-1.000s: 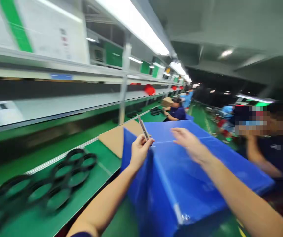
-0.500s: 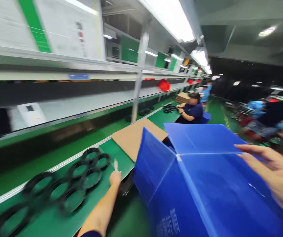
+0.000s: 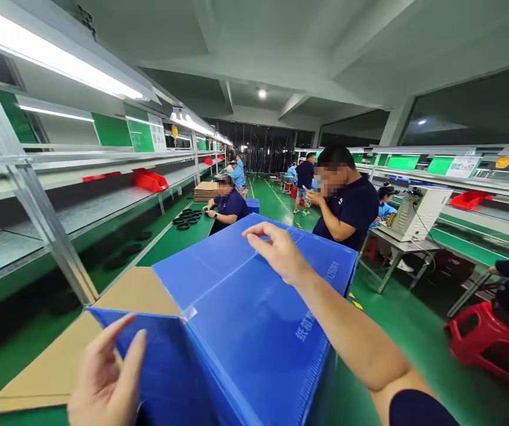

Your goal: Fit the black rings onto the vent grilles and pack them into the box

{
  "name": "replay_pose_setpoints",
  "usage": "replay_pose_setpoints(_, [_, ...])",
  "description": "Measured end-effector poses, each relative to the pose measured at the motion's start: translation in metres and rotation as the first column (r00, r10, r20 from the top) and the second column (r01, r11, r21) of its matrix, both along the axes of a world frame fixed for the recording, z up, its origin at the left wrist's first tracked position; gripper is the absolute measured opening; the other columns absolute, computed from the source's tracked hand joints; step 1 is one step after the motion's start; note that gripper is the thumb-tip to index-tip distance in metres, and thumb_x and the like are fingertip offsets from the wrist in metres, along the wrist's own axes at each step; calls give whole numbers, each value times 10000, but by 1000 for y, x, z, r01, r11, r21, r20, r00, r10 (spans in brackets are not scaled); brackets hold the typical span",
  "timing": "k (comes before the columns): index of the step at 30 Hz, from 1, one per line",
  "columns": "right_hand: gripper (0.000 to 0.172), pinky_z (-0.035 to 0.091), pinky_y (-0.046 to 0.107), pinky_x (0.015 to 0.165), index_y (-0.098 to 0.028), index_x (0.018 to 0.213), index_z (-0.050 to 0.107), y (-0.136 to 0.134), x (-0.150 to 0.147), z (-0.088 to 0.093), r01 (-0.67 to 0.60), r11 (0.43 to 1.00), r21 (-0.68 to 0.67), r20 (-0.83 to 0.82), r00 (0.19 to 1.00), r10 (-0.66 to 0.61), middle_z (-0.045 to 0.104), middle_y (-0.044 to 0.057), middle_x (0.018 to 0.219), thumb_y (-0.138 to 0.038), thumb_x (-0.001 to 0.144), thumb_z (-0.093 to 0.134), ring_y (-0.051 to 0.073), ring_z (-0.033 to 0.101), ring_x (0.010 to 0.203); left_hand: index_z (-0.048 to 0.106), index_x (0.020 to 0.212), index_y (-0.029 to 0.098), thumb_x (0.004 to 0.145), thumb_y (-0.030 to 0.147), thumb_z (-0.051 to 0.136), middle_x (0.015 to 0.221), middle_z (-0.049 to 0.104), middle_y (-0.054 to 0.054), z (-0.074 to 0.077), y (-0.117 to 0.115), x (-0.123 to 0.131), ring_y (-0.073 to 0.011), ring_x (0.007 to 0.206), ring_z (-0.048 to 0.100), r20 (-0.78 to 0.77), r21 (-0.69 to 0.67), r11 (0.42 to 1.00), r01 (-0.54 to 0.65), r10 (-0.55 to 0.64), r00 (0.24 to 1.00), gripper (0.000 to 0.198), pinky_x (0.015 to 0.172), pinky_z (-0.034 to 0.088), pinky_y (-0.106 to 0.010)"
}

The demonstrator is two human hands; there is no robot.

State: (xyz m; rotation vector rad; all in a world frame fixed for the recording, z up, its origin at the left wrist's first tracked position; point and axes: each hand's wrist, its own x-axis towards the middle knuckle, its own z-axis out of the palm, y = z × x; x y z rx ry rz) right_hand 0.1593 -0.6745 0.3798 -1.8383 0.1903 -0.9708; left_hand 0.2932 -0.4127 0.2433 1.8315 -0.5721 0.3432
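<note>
A large blue corrugated plastic box [image 3: 254, 331] fills the lower middle of the view, its flaps taped with clear tape [image 3: 188, 313] at the near corner. My right hand [image 3: 276, 251] rests open on the box's top flaps, fingers spread. My left hand [image 3: 106, 378] is open at the lower left, fingers touching the box's near left flap. Neither hand holds anything. A flat brown cardboard sheet [image 3: 103, 325] lies under the box's left side on the green bench.
A green workbench [image 3: 169, 239] with black rings [image 3: 187, 216] runs along the left under metal shelves holding a red bin [image 3: 150, 178]. One seated person [image 3: 230, 204] and one standing person [image 3: 345, 204] are beyond the box. A red stool [image 3: 487, 340] stands right.
The view swung right, away from the black rings. My left hand put down the thin tool it held and came back empty to the box flap. My right hand shifted onto the box top.
</note>
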Motion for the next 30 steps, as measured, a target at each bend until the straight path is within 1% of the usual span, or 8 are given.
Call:
replay_pose_setpoints(2, [173, 476, 222, 666, -177, 956, 690, 6, 12, 0, -35, 999, -20, 38, 999, 36, 672, -1, 886, -311, 875, 615, 102, 585, 718, 530, 1353, 311, 915, 583, 480, 1329, 618, -52, 57, -22, -46, -298, 1203, 594, 35, 188, 883, 431, -445, 895, 518, 1060, 491, -441])
replay_pose_setpoints(4, [141, 492, 225, 685, -182, 955, 684, 13, 23, 0, -43, 995, -84, 66, 997, 49, 671, 5, 898, -278, 882, 612, 115, 605, 776, 464, 1426, 350, 911, 597, 501, 1455, 532, -19, 92, -41, -88, -285, 1313, 517, 10, 439, 565, 698, -780, 625, 572, 1103, 455, -404])
replay_pose_setpoints(6, [96, 507, 228, 733, -186, 934, 679, 18, 26, 0, -31, 985, -168, 91, 995, 47, 669, 18, 928, -241, 882, 620, 133, 613, 889, 324, 1517, 333, 858, 629, 576, 1561, 378, -32, 103, -57, -121, -325, 1414, 380, -57, 641, 274, 717, -915, 400, 765, 1164, 367, -486])
replay_pose_setpoints(9, [79, 523, 233, 777, -191, 946, 669, 10, 2, 9, -57, 975, -217, 144, 986, 89, 673, 28, 989, -222, 890, 622, 136, 614, 958, 168, 1563, 300, 842, 507, 648, 1614, 208, -53, 95, -73, -144, -367, 1481, 179, -139, 808, 83, 583, -935, 326, 891, 1187, 192, -640])
replay_pose_setpoints(13, [169, 540, 270, 849, -203, 1045, 663, -27, -90, 7, 13, 993, -116, 280, 960, 20, 683, 39, 1072, -305, 939, 579, 149, 632, 1005, 103, 1556, 373, 914, 380, 553, 1625, 161, -11, 90, -81, -140, -345, 1491, 101, -152, 865, 78, 496, -901, 407, 784, 1164, 93, -698])
replay_pose_setpoints(18, [264, 543, 331, 875, -224, 1120, 659, -44, -192, -76, 413, 909, -50, 176, 900, -399, 683, 67, 1100, -394, 982, 512, 190, 640, 994, 152, 1545, 391, 945, 534, 494, 1610, 235, -17, 103, -89, -135, -342, 1486, 135, -173, 858, 109, 502, -858, 483, 705, 1152, 117, -700])
replay_pose_setpoints(23, [392, 485, 469, 1026, -289, 1378, 536, -24, -198, -158, 475, 787, -393, 45, 865, -500, 601, 73, 1329, -343, 992, 494, 260, 531, 1214, 200, 1533, 393, 949, 587, 437, 1590, 283, -17, 99, -106, -150, -327, 1485, 155, -193, 838, 118, 533, -849, 492, 659, 1148, 88, -702])
replay_pose_setpoints(30, [530, 480, 521, 1037, -267, 1519, 344, -3, -183, -175, 549, 648, -528, 105, 800, -591, 499, 94, 1460, -270, 1000, 454, 291, 433, 1354, 299, 1497, 398, 968, 547, 418, 1549, 371, -53, 86, -108, -146, -342, 1466, 225, -169, 772, 192, 606, -857, 487, 562, 1102, 49, -755])
